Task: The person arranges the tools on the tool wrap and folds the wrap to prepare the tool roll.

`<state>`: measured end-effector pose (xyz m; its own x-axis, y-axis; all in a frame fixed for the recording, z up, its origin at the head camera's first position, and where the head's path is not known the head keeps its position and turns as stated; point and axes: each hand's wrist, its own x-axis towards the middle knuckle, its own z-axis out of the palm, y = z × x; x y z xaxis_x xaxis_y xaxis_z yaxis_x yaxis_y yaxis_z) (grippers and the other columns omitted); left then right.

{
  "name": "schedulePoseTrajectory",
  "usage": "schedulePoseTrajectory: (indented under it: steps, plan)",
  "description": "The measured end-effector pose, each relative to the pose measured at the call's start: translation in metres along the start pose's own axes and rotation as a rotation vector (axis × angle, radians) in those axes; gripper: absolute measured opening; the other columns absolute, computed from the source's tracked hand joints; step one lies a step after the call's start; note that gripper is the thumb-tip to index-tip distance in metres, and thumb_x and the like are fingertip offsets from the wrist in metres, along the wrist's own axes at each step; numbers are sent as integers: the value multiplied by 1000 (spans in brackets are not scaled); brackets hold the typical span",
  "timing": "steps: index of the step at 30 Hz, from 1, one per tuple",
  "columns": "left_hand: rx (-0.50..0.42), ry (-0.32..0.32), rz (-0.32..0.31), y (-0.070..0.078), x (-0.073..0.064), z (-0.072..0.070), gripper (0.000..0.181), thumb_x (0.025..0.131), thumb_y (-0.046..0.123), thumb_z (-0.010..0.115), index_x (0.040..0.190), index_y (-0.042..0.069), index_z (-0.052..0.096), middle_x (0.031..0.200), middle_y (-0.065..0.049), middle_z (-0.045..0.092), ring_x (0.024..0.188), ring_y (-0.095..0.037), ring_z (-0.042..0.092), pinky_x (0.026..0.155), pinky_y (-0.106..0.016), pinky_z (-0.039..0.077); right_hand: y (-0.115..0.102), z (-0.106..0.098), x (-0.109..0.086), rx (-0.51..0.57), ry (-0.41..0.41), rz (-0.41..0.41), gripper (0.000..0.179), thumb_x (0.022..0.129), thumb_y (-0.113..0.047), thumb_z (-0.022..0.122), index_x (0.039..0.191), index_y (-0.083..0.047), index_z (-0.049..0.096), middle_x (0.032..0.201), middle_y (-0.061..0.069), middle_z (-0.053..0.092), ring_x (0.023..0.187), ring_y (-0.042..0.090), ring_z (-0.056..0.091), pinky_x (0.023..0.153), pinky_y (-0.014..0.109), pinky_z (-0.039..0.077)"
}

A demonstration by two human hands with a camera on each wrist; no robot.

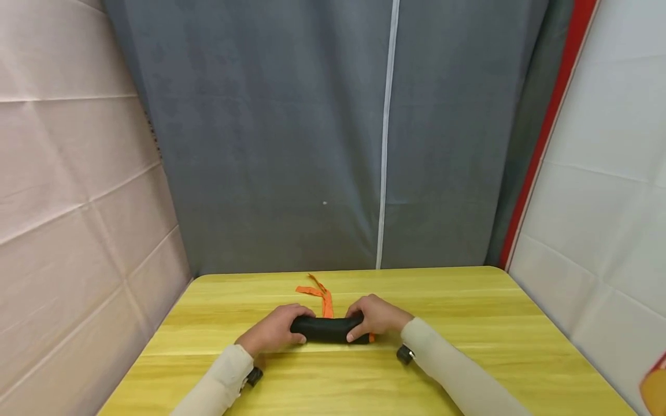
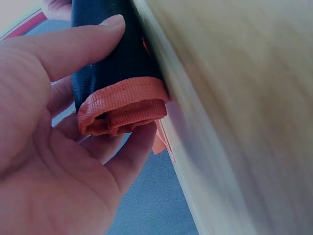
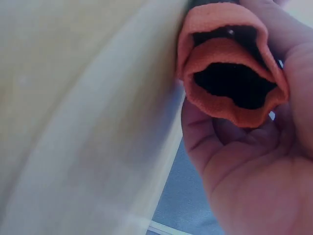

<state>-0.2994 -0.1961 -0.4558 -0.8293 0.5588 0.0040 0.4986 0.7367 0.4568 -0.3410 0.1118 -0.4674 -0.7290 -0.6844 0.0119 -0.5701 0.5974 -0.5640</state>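
Observation:
A rolled-up black cloth (image 1: 328,329) with orange edging lies crosswise near the middle of the table. My left hand (image 1: 276,329) grips its left end, thumb on the near side and fingers curled round the far side. At the other end, my right hand (image 1: 382,316) holds the roll in the same way. Orange straps (image 1: 326,303) trail from behind the roll toward the back of the table. The left wrist view shows folded layers of orange edging (image 2: 122,93) at the roll's end. In the right wrist view the orange edging (image 3: 225,110) coils around dark hollows.
The yellow wood-grain table (image 1: 442,300) reaches back to a grey curtain (image 1: 260,144) with a white vertical strip. Pale creased sheeting (image 1: 67,173) stands on the left, and a white panel (image 1: 598,231) with a red edge on the right.

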Motion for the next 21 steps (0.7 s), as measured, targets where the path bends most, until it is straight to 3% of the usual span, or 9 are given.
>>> schedulePoseTrajectory:
  steps: [12,21]
  plan:
    - [-61,15,3,-5,-2,1,60,91,32,86,143,12,64,137,-5,67,121,-24,65,103,-48,55,1,-1,-9,8,-6,0,48,85,-57,86,117,-23,77,104,-15,74,91,0,64,86,28,56]
    - [-170,27,12,-9,-6,-6,59,100,42,75,147,11,59,145,-12,63,133,-30,61,109,-55,51,-5,-7,-20,36,22,-4,59,92,-55,80,130,-11,72,113,-7,74,101,7,68,94,34,58]
